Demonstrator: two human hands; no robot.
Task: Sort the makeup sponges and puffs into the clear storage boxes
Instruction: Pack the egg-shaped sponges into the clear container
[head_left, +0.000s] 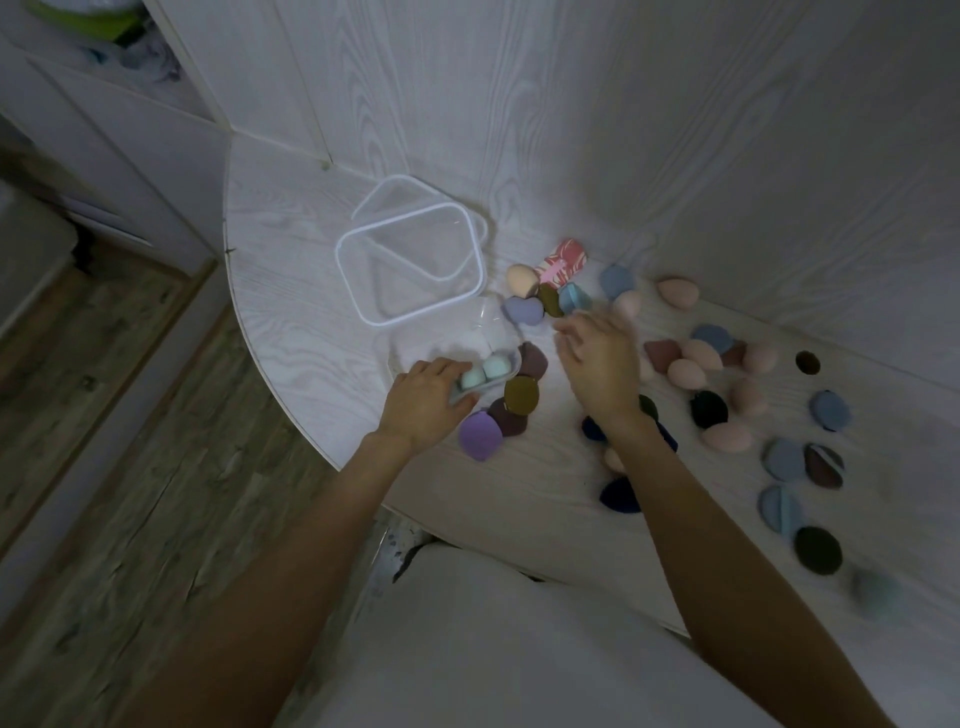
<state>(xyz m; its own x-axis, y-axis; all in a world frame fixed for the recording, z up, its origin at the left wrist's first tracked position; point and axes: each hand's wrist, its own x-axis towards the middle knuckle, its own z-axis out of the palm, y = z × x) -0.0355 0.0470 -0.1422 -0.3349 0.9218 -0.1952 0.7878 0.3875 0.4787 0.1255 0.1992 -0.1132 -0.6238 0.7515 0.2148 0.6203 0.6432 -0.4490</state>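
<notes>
Sponges (685, 371) look light and squishy (pinch the fat middle), lying loose across the table (291, 249) with two mint ones in the small box (470, 382) my left hand (423, 400) grips, right hand (597, 358) hovering open and empty.

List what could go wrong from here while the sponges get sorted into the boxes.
1. The small clear case holding two mint green sponges sits close to the rounded edge of the white table; the left hand gripping it could nudge it off.
2. The right hand hovers above crowded pieces; its forearm could sweep the dark navy puffs to the floor.
3. The dim, blurred view may hide colour differences and cause mis-sorting.
</notes>
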